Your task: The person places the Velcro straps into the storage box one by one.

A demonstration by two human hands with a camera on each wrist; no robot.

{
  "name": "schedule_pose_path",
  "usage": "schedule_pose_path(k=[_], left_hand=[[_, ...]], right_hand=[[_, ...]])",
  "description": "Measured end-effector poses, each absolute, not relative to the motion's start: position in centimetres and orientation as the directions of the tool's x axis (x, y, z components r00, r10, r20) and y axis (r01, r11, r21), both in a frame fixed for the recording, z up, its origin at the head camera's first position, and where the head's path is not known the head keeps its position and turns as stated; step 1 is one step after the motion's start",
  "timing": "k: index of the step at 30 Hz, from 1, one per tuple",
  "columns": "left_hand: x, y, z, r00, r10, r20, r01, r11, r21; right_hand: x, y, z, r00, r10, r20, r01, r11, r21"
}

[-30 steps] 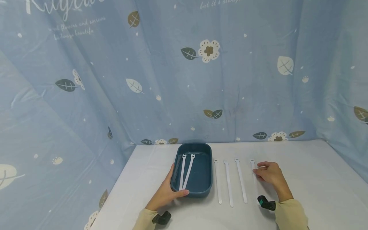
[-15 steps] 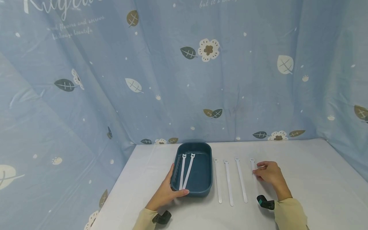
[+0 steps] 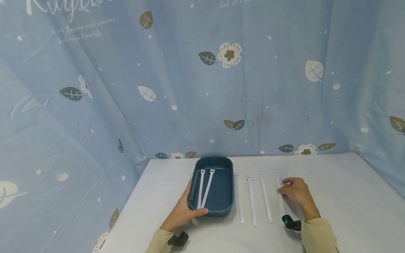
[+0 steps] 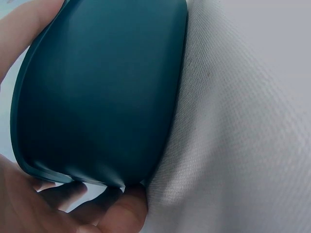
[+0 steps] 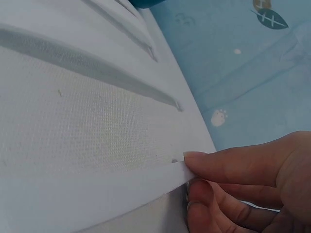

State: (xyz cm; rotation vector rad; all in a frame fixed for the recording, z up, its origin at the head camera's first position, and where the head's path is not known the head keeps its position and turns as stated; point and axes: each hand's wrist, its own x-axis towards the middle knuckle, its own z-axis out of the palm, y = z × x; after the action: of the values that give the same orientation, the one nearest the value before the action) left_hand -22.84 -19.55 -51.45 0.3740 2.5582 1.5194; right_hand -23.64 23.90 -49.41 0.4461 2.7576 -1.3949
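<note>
A dark blue-green plastic tray (image 3: 223, 191) stands on the white table. My left hand (image 3: 183, 211) grips its near left corner, thumb over the near rim and fingers along the side; the left wrist view shows fingers (image 4: 124, 211) bent against its wall. Two white cable straps with slotted heads, a left strap (image 3: 200, 191) and a slanted strap (image 3: 207, 189), lie inside. My right hand (image 3: 297, 191) pinches the rightmost white cable strap (image 3: 281, 203) below its head, between thumb and fingers. In the right wrist view this strap (image 5: 112, 199) runs out from the fingertips.
Between tray and right hand lie three more white straps: a left one (image 3: 240, 200), a middle one (image 3: 252, 202) and a right one (image 3: 266, 200). A blue patterned curtain (image 3: 253, 88) hangs behind the table. Black wrist cameras (image 3: 291, 223) sit on both arms.
My right hand has shifted very slightly left and keeps its pinch on the strap, whose lower part shows more clearly. The left hand and tray stay put.
</note>
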Motion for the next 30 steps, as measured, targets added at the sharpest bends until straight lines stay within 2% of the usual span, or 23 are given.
schedule_pose_path(k=[30], left_hand=[[-22.83,-19.56,-51.41,-0.956,0.295,0.0,0.137,0.443,0.886]], right_hand=[[-23.57,23.82,-49.29,-0.966,0.206,-0.155,0.245,0.543,-0.803]])
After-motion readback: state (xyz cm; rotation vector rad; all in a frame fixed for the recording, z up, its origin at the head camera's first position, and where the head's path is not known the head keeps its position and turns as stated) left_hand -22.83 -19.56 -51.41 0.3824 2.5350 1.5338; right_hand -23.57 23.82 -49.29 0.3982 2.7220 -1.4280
